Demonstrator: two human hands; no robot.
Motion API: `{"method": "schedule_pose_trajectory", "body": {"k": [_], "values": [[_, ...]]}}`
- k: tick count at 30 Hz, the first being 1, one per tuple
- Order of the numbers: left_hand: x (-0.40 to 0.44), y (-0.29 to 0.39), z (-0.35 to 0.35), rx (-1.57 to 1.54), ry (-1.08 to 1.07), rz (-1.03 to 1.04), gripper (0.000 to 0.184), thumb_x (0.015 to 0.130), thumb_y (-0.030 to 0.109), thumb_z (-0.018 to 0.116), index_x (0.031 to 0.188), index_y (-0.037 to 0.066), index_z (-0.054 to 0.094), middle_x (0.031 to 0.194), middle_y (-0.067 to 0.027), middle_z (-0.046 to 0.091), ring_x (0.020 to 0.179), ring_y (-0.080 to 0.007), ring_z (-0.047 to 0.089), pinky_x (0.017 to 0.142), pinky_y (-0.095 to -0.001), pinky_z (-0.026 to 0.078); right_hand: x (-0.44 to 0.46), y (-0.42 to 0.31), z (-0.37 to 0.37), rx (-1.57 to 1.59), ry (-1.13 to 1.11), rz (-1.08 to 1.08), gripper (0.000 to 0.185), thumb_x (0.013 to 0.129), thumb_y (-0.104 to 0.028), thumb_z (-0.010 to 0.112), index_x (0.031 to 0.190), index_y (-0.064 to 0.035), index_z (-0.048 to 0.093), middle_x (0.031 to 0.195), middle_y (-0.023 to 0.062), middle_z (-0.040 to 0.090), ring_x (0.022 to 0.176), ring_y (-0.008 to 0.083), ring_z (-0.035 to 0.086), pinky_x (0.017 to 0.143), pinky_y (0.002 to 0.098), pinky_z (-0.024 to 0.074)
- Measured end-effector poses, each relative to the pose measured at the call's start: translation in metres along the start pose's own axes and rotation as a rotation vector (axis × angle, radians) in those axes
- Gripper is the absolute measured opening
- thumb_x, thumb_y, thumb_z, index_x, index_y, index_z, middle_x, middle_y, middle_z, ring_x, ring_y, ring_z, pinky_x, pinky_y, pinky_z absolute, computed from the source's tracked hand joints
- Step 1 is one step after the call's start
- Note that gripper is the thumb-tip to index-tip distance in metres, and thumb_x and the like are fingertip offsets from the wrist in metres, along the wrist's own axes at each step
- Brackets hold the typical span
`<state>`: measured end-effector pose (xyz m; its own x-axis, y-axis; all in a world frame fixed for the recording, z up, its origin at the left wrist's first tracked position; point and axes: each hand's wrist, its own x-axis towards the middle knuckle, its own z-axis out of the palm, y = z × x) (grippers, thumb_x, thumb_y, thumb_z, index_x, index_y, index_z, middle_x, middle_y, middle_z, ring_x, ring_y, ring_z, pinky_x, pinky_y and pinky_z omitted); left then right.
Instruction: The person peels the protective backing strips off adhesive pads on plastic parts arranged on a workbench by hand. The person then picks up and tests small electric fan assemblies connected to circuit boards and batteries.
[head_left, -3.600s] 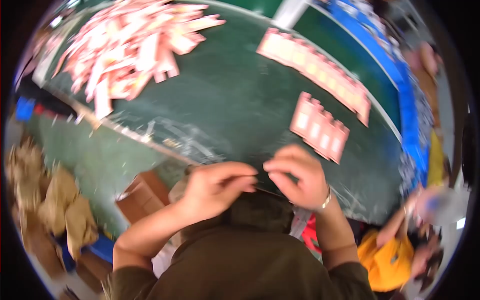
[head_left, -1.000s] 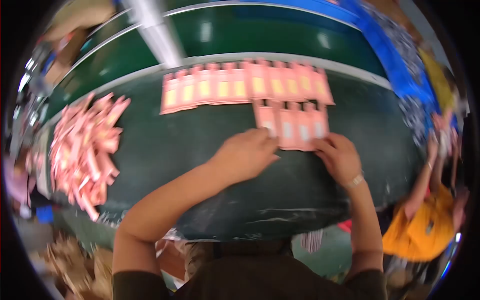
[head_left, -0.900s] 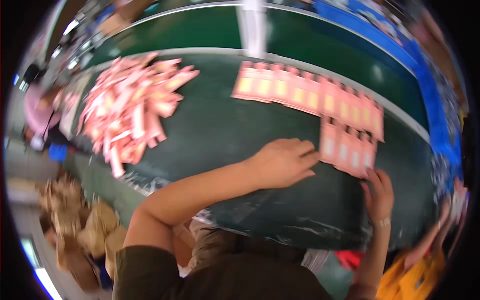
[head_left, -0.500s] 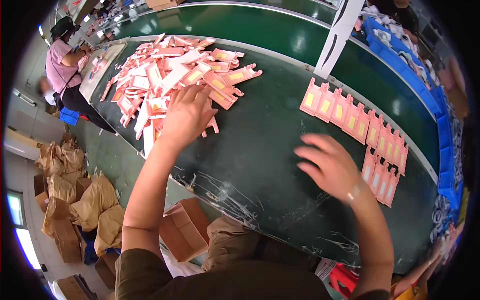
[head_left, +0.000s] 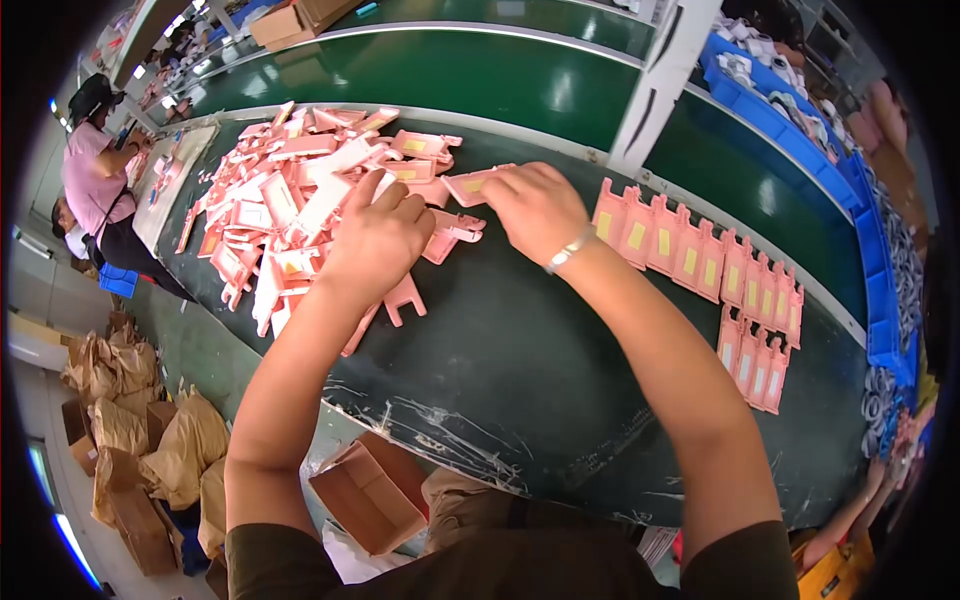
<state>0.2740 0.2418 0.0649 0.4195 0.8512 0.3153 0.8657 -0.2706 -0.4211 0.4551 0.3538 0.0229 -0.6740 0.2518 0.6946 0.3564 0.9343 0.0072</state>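
Pink pieces (head_left: 320,195) lie heaped on the green desk (head_left: 480,380), at its left end and toward the far edge, overlapping at all angles. The left hand (head_left: 385,235) is over the right side of the heap, its fingers curled downward; the tips are hidden, so I cannot tell whether they pinch anything. The right hand (head_left: 540,210) reaches across to the heap's right side, where its bent fingers meet the right end of a yellow-labelled piece (head_left: 466,188). Whether they pinch it I cannot tell. A bracelet (head_left: 572,250) circles the right wrist.

Along the far edge, toward the desk's right end, stands a long row (head_left: 688,250) of pink pieces, side by side with yellow labels. Just in front of its right end lies a short row (head_left: 752,365) of four with white labels.

An open cardboard box (head_left: 368,500) sits below the near edge. Past the left end stands a person in a pink shirt (head_left: 95,175).
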Motion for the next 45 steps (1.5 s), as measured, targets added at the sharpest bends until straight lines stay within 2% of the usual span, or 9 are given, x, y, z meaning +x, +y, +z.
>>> {"method": "schedule_pose_trajectory", "body": {"k": [4, 8, 14, 24, 29, 32, 36, 39, 45], "values": [[-0.001, 0.047, -0.048, -0.224, 0.110, 0.039, 0.015, 0.065, 0.008, 0.059, 0.080, 0.006, 0.058, 0.070, -0.0060, 0.053, 0.069, -0.0223, 0.055, 0.069, -0.0342, 0.046, -0.059, -0.014, -0.115, 0.115, -0.038, 0.045, 0.018, 0.065, -0.006, 0.063, 0.083, -0.0082, 0.060, 0.089, 0.0024, 0.061, 0.084, 0.0217, 0.056, 0.073, 0.0335, 0.0436], [0.011, 0.134, -0.038, -0.345, -0.029, 0.128, 0.008, 0.067, 0.009, 0.054, 0.075, 0.007, 0.051, 0.064, -0.0028, 0.051, 0.058, -0.0157, 0.057, 0.052, -0.0297, 0.046, -0.160, -0.039, -0.183, -0.090, -0.534, -0.106, 0.016, 0.066, -0.013, 0.058, 0.082, -0.0098, 0.059, 0.097, 0.0002, 0.058, 0.091, 0.0163, 0.052, 0.075, 0.0309, 0.0424], [0.024, 0.157, -0.052, -0.841, 0.012, 0.113, 0.050, 0.070, 0.027, 0.070, 0.112, 0.005, 0.053, 0.115, -0.0123, 0.051, 0.104, -0.0303, 0.050, 0.088, -0.0391, 0.042, -0.199, -0.054, -0.204, 0.105, -0.385, 0.304, 0.032, 0.070, -0.016, 0.066, 0.099, -0.0079, 0.057, 0.102, 0.0063, 0.057, 0.095, 0.0233, 0.054, 0.080, 0.0353, 0.0441], [0.051, 0.226, -0.036, -0.978, 0.017, 0.260, 0.023, 0.071, 0.008, 0.067, 0.092, 0.003, 0.060, 0.101, -0.0117, 0.055, 0.092, -0.0282, 0.055, 0.079, -0.0361, 0.048, -0.218, -0.048, -0.199, -0.090, -0.415, 0.298, 0.020, 0.069, -0.017, 0.064, 0.087, -0.0111, 0.058, 0.093, 0.0012, 0.056, 0.091, 0.0192, 0.051, 0.083, 0.0342, 0.0405], [0.060, 0.225, -0.024, -1.030, 0.010, 0.377, 0.027, 0.072, 0.014, 0.067, 0.096, 0.004, 0.059, 0.102, -0.0114, 0.056, 0.095, -0.0287, 0.056, 0.083, -0.0375, 0.047, -0.220, -0.037, -0.203, -0.162, -0.381, 0.306, 0.013, 0.070, -0.016, 0.056, 0.082, -0.0101, 0.057, 0.088, 0.0028, 0.054, 0.091, 0.0201, 0.052, 0.082, 0.0352, 0.0415], [0.056, 0.204, -0.031, -1.142, 0.162, 0.334, 0.028, 0.075, 0.021, 0.067, 0.097, 0.005, 0.060, 0.103, -0.0120, 0.057, 0.100, -0.0291, 0.055, 0.086, -0.0363, 0.046, -0.201, -0.042, -0.211, -0.106, -0.349, 0.387, 0.031, 0.062, -0.012, 0.069, 0.091, -0.0064, 0.059, 0.098, 0.0079, 0.056, 0.094, 0.0277, 0.053, 0.081, 0.0396, 0.0428], [0.037, 0.097, -0.016, -0.598, 0.222, -0.099, 0.031, 0.071, 0.019, 0.069, 0.097, 0.005, 0.060, 0.096, -0.0109, 0.061, 0.088, -0.0291, 0.058, 0.077, -0.0394, 0.046, -0.205, -0.046, -0.230, 0.043, -0.296, 0.470, 0.032, 0.062, -0.006, 0.070, 0.092, -0.0031, 0.060, 0.102, 0.0131, 0.056, 0.094, 0.0326, 0.053, 0.082, 0.0394, 0.0425], [0.016, 0.063, -0.005, -0.279, -0.054, -0.290, 0.040, 0.075, 0.030, 0.066, 0.107, 0.007, 0.057, 0.106, -0.0073, 0.060, 0.098, -0.0260, 0.055, 0.085, -0.0409, 0.042, -0.206, -0.048, -0.235, 0.055, -0.310, 0.497, 0.030, 0.062, -0.005, 0.069, 0.091, -0.0024, 0.060, 0.103, 0.0136, 0.056, 0.094, 0.0329, 0.052, 0.082, 0.0399, 0.0423], [-0.006, 0.068, 0.019, 0.113, -0.200, -0.181, 0.015, 0.074, 0.012, 0.051, 0.085, 0.007, 0.060, 0.080, -0.0071, 0.062, 0.081, -0.0225, 0.060, 0.080, -0.0378, 0.044, -0.210, -0.055, -0.231, 0.078, -0.309, 0.549, 0.026, 0.063, -0.002, 0.067, 0.088, -0.0010, 0.059, 0.105, 0.0159, 0.055, 0.101, 0.0363, 0.051, 0.086, 0.0430, 0.0407]]}}
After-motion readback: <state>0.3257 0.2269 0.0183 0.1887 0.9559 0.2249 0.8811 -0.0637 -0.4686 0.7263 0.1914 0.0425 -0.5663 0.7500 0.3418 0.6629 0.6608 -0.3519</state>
